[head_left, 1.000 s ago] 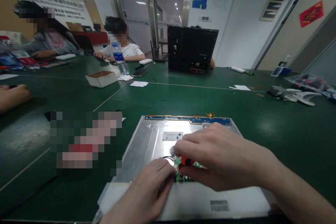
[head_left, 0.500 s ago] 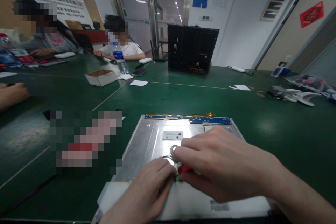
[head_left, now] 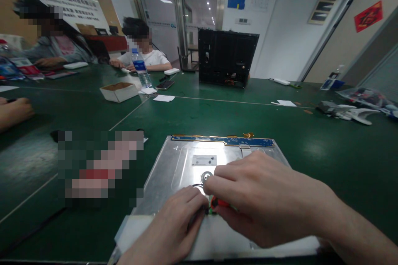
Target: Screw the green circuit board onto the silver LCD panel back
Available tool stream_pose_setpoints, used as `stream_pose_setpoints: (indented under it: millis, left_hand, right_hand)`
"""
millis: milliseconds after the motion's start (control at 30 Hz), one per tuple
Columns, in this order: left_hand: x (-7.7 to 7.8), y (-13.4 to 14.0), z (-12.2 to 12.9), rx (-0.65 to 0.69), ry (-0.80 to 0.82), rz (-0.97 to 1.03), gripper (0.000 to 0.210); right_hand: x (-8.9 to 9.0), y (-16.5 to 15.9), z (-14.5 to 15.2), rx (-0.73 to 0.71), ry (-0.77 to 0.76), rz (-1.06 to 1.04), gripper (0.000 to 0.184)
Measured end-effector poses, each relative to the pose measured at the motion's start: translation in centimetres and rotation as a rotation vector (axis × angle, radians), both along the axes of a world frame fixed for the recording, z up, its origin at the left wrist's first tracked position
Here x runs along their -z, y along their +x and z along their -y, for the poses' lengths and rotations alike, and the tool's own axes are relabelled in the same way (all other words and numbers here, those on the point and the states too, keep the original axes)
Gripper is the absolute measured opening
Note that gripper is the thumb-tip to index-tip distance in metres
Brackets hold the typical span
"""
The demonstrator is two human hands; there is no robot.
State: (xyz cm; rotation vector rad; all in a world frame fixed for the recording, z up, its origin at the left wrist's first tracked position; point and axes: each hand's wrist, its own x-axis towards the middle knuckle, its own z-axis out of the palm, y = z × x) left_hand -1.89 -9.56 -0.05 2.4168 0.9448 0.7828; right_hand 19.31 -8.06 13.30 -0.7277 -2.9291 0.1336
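Note:
A flat metal-backed display panel [head_left: 163,169] lies in front of me, with a blue circuit strip [head_left: 255,143] along its far edge. Over its near middle, my right hand [head_left: 267,198] is closed around a small red tool [head_left: 220,202], mostly covered by the fingers. My left hand [head_left: 177,217] rests low on the panel, its fingers curled together against a small green circuit board [head_left: 210,210]. Whatever those fingertips pinch is hidden. A thin dark wire [head_left: 197,185] loops above them. Beside my right fingertips is a round metal disc [head_left: 205,177].
Beyond the panel are an open white box [head_left: 120,93], a water bottle [head_left: 141,68], a phone [head_left: 165,85] and a black monitor housing [head_left: 228,58]. Two people sit at the far left; another person's hand [head_left: 15,114] rests at the left edge. Grey-white parts [head_left: 346,112] lie right.
My right hand has turned slightly and its near side has dipped over the panel. More of the metal disc shows. My left hand stays in place.

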Motion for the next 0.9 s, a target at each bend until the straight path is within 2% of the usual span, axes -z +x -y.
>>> stream_pose_setpoints:
  millis: [133,333,467,667,900]
  left_hand:
    - [-0.21,0.08,0.04,-0.001,0.003,0.002,0.025]
    - [-0.02,0.07,-0.01,-0.005,-0.007,-0.011,0.022]
    - [0.08,-0.01,-0.04,-0.004,-0.019,-0.021,0.02]
    - [-0.15,-0.1,0.1,-0.009,0.002,-0.006,0.02]
    - [-0.03,-0.09,0.06,-0.003,-0.005,-0.013,0.022]
  right_hand:
    - [0.18,0.02,-0.16,0.016,0.038,0.018,0.007]
    - [-0.34,0.16,0.09,0.017,-0.061,0.016,0.012]
    - [-0.32,0.08,0.19,0.009,-0.033,0.009,0.017]
    - [0.1,0.1,-0.04,0.012,0.059,0.006,0.004]
    - [-0.3,0.19,0.16,0.012,-0.057,0.012,0.012]
